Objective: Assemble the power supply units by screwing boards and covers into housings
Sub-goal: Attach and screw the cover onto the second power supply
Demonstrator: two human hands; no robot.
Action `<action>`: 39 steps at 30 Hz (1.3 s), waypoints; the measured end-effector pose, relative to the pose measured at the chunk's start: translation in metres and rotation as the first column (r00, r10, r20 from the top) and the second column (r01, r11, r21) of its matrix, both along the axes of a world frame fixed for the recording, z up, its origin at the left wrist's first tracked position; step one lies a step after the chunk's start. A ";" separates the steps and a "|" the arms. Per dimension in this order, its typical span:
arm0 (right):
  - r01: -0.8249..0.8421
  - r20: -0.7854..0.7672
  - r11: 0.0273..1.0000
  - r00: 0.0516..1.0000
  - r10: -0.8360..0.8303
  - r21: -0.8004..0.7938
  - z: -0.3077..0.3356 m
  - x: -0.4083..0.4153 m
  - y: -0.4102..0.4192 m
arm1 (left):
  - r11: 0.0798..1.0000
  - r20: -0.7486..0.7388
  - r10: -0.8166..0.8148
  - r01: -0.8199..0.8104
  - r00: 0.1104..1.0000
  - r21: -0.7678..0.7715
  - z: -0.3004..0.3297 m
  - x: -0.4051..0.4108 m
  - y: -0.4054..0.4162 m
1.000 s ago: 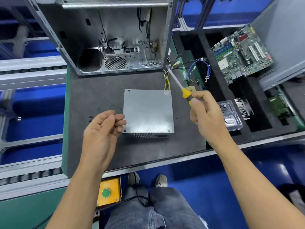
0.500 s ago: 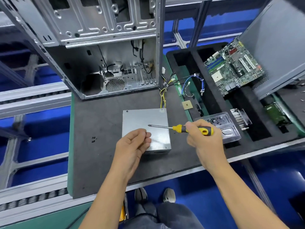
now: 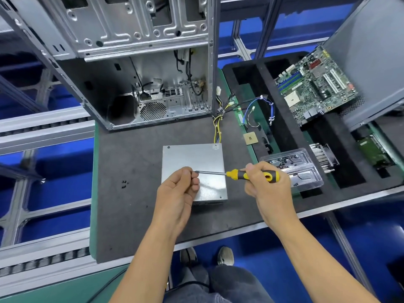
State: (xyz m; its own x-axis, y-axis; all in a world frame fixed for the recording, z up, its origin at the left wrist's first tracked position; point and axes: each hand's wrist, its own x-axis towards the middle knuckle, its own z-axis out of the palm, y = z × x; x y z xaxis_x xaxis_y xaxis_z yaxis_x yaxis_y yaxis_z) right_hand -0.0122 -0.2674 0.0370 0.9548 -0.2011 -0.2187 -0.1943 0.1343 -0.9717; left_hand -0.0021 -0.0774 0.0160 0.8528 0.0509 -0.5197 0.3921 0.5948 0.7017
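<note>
A grey metal power supply unit (image 3: pixel 196 158) lies flat on the dark mat (image 3: pixel 131 193), its yellow and black cables (image 3: pixel 217 130) running up toward the open computer case (image 3: pixel 140 62). My right hand (image 3: pixel 266 189) grips the yellow and black handle of a screwdriver (image 3: pixel 247 174), held level above the unit with the shaft pointing left. My left hand (image 3: pixel 179 193) has its fingers curled, and thumb and forefinger pinch at the screwdriver's tip (image 3: pixel 195 171). Whether a screw sits between those fingers is hidden.
Several loose black screws (image 3: pixel 124 183) lie on the mat to the left. A clear plastic tray (image 3: pixel 290 169) of screws sits right of my hand. The black foam tray (image 3: pixel 284 132) holds a motherboard (image 3: pixel 314 86), a heatsink (image 3: pixel 325 156), a CPU chip (image 3: pixel 250 138) and blue wires (image 3: pixel 260 110).
My right hand swung the screwdriver from pointing up and away down to level over the unit. My left hand rose from the unit's left edge and met the tip.
</note>
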 end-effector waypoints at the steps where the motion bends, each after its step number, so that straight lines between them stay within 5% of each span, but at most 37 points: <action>1: 0.007 0.000 1.000 1.000 -0.007 0.000 0.000 0.000 0.000 | 1.000 0.002 0.008 -0.008 1.000 -0.002 0.000 0.000 -0.002; 39: 0.173 -0.119 0.965 0.981 -0.152 0.196 -0.005 -0.012 0.020 | 0.987 -0.017 0.140 -0.141 0.990 -0.082 -0.001 -0.004 -0.017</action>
